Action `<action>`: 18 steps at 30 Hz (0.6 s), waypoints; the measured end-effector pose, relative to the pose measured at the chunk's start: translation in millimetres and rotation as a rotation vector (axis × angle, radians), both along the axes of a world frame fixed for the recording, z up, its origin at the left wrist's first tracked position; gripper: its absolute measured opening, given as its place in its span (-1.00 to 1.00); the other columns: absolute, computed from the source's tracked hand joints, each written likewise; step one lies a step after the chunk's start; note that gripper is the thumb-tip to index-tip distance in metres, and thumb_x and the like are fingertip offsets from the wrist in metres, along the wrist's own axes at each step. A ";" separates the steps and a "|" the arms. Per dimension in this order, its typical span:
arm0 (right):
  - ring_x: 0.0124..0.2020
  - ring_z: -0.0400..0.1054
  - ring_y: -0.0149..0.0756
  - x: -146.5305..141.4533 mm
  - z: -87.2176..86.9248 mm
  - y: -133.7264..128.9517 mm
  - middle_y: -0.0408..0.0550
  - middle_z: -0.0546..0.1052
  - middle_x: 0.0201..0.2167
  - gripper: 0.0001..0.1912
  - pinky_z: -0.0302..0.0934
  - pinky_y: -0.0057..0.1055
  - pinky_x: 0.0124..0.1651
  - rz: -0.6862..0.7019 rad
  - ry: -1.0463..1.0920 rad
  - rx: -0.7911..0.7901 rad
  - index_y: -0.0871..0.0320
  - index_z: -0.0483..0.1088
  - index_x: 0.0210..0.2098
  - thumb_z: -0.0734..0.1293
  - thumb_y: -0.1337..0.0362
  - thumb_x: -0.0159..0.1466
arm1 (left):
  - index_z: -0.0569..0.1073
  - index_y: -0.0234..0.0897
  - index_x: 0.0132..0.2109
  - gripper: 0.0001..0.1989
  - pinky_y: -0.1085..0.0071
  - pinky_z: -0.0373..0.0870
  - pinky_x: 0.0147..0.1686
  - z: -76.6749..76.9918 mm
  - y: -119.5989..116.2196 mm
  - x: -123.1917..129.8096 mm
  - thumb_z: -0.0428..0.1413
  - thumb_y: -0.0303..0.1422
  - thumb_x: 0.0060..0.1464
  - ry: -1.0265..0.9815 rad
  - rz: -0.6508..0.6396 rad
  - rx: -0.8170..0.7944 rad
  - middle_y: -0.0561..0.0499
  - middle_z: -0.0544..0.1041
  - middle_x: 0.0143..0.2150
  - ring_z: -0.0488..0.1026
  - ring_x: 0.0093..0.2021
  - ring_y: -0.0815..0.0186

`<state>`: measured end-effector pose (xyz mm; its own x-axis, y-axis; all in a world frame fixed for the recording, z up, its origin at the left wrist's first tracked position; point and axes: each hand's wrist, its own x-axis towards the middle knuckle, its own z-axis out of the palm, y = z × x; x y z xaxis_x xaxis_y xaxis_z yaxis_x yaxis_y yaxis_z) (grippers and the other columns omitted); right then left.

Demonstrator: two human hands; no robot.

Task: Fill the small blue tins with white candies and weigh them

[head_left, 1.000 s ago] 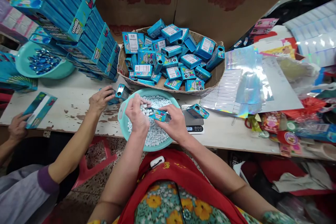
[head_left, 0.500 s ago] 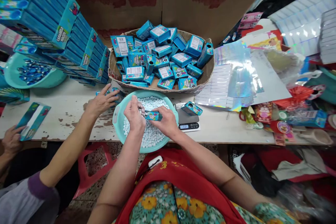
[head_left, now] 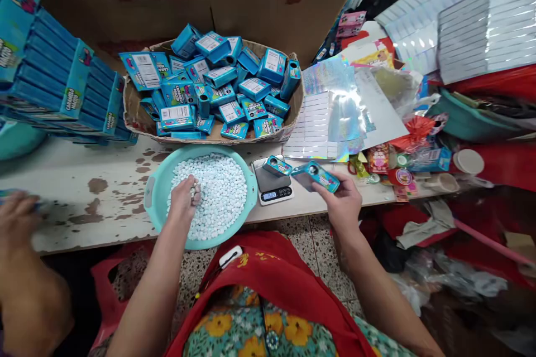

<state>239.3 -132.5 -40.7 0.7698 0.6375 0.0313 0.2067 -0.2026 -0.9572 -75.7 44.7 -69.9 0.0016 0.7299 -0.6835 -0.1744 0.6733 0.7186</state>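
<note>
My left hand (head_left: 184, 198) is over the turquoise basin (head_left: 252, 187), its fingers curled round some small candies. The basin is full of pale blue-white candies (head_left: 220, 195). To the right of the scale, my right hand (head_left: 343, 201) grips a small blue candy box (head_left: 324, 177), with a round hole showing in its end. A second blue candy box (head_left: 277, 166) lies on the plate of the small digital scale (head_left: 268, 181), close to the held box. The scale's display is lit.
Behind the basin stands a cardboard tray (head_left: 295, 117) heaped with blue candy boxes (head_left: 220, 95). Stacked display cartons (head_left: 75, 78) rise at the left. A co-worker's blurred hand (head_left: 19, 217) is at the left edge. Shiny sheets (head_left: 330, 111) and assorted packets (head_left: 379, 157) cover the right side.
My right hand has carried the box from above the basin rightward past the scale. My left hand has lowered toward the candies. The view has shifted right, and the co-worker's hands have moved.
</note>
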 end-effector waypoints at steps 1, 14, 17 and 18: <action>-0.29 0.39 -0.29 15.3 -17.9 -4.3 -0.10 0.48 -0.29 -0.50 0.31 -0.25 -0.12 -0.081 -0.020 -0.006 0.16 0.40 -0.17 0.53 0.18 -0.08 | 0.28 -0.32 -0.40 -0.82 0.63 -0.10 -0.78 -3.2 -2.8 1.4 0.12 -0.34 0.06 -0.002 0.002 -0.023 0.14 0.23 -0.65 0.09 -0.75 0.54; 0.19 0.11 0.01 20.4 -78.5 -14.3 0.25 0.28 0.10 -0.27 0.02 0.06 0.19 -0.154 -0.509 -0.168 0.22 0.21 0.12 0.45 0.08 0.04 | 0.23 -0.28 -0.45 -0.68 0.59 0.10 -0.65 -7.8 -0.3 3.2 0.18 -0.20 -0.04 -0.189 0.116 -0.045 0.14 0.23 -0.59 0.18 -0.63 0.50; 0.15 0.16 -0.03 -1.7 -67.9 9.8 0.24 0.30 0.07 -0.24 0.14 -0.04 0.12 0.005 -0.561 -0.094 0.22 0.17 0.15 0.46 0.09 0.04 | 0.36 -0.30 -0.35 -0.76 0.53 0.20 -0.57 -10.6 -8.4 3.9 0.18 -0.23 -0.08 0.112 -0.016 0.145 0.06 0.34 -0.48 0.27 -0.54 0.43; 0.12 0.18 -0.05 -8.9 -69.5 20.4 0.22 0.31 0.07 -0.22 0.18 -0.09 0.08 0.064 -0.505 -0.088 0.22 0.17 0.14 0.47 0.08 0.02 | 0.40 -0.29 -0.33 -0.77 0.48 0.26 -0.50 -11.7 -10.4 4.2 0.17 -0.22 -0.08 0.247 -0.112 0.228 0.02 0.39 -0.43 0.32 -0.48 0.38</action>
